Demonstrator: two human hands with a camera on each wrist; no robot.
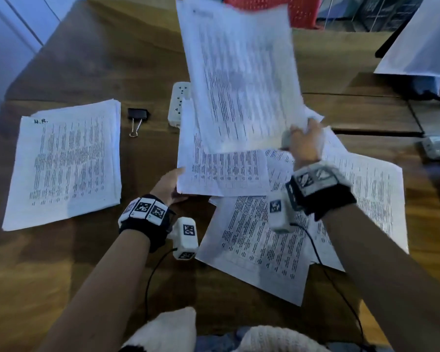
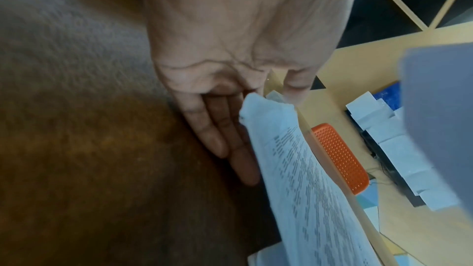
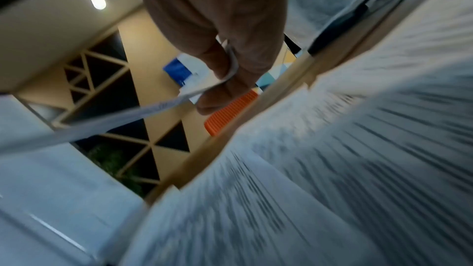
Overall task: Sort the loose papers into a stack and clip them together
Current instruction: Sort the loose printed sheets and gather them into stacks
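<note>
A squared stack of printed papers (image 1: 61,161) lies on the left of the wooden table (image 1: 87,59). A black binder clip (image 1: 137,118) sits just right of that stack's top. My right hand (image 1: 300,133) pinches the lower right corner of a raised sheaf of sheets (image 1: 239,80); in the right wrist view the hand (image 3: 225,76) grips that sheaf (image 3: 153,108), seen edge-on. My left hand (image 1: 178,181) pinches the lower left corner of another bundle (image 1: 221,168), thumb on top and fingers (image 2: 217,132) beneath the paper (image 2: 294,169). Loose sheets (image 1: 259,245) lie scattered under both hands.
A white power strip (image 1: 179,102) lies behind the held papers. A second one (image 1: 437,146) sits at the right edge. A red perforated plastic object (image 1: 272,8) stands beyond the table's far side. A large white sheet (image 1: 422,39) hangs over the far right. Wrist-camera cables trail toward me.
</note>
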